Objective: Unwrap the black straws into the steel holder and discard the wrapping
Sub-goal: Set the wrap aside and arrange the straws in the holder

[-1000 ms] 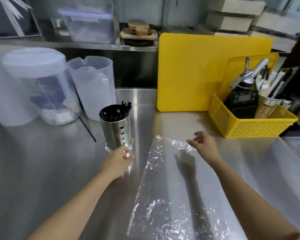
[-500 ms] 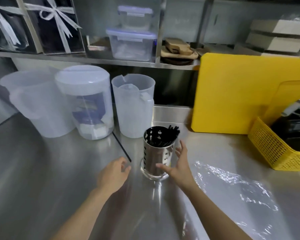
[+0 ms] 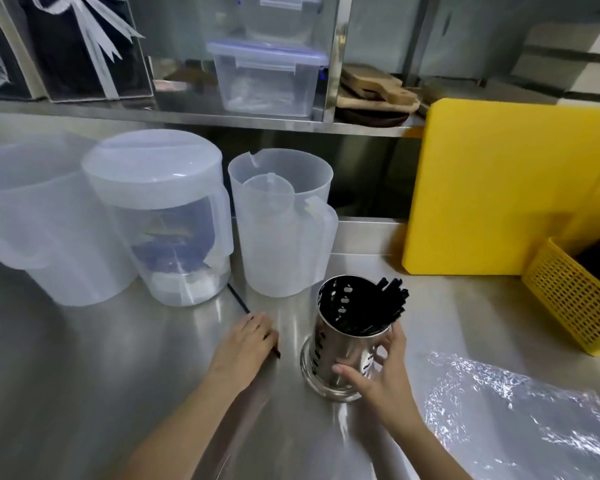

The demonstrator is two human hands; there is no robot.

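Note:
The perforated steel holder (image 3: 343, 344) stands upright on the steel counter, with a bunch of black straws (image 3: 390, 299) leaning against its right rim. My right hand (image 3: 378, 375) wraps its lower right side, thumb in front and fingers behind. One loose black straw (image 3: 238, 299) lies on the counter to the holder's left. My left hand (image 3: 246, 341) rests over the straw's near part with fingers curled on it, and the tip pokes out by the thumb. The clear crinkled wrapping (image 3: 520, 424) lies flat at the right.
Three translucent plastic jugs (image 3: 281, 223) stand in a row behind the loose straw. A yellow cutting board (image 3: 499, 188) leans at the back right, with a yellow basket (image 3: 575, 299) in front of it. A shelf with lidded boxes (image 3: 267, 77) runs above.
My left hand has slid forward onto the loose straw. My right hand has closed around the holder's side. The view has moved closer and to the left.

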